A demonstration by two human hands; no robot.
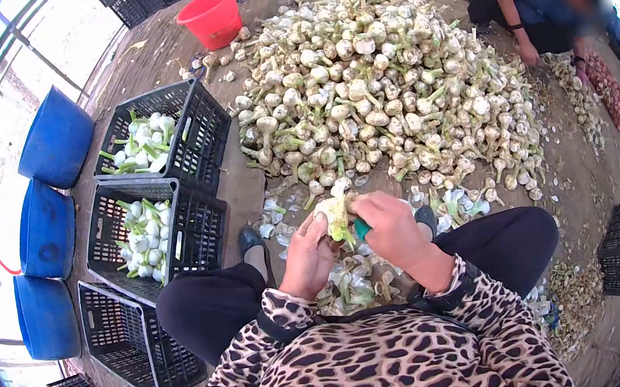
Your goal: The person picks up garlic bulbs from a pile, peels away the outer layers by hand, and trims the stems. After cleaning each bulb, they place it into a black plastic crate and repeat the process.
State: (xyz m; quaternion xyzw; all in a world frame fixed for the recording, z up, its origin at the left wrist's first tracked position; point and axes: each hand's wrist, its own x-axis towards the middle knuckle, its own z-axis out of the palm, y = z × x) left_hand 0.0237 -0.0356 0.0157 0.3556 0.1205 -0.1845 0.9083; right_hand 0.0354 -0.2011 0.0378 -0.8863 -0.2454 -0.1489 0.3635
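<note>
Between my hands, in front of my lap, is a garlic bulb [335, 217] with loose yellowish skin and a bit of green. My left hand [308, 259] grips it from the left, thumb and fingers closed around its side. My right hand [392, 231] is closed, its fingertips right at the torn skin on the bulb's right side. A small green object [361, 227] shows at its curled fingers; most of it is hidden by the hand. Peeled skins [361, 281] lie on the ground below, between my legs.
A large garlic heap [376, 99] spreads ahead. Black crates [187, 225] stand at left, two holding white bulbs [147, 238], beside blue tubs [47, 228]. A red basin [213, 20] sits behind. At right, a person [539, 3] crouches near a reddish pile [608, 91].
</note>
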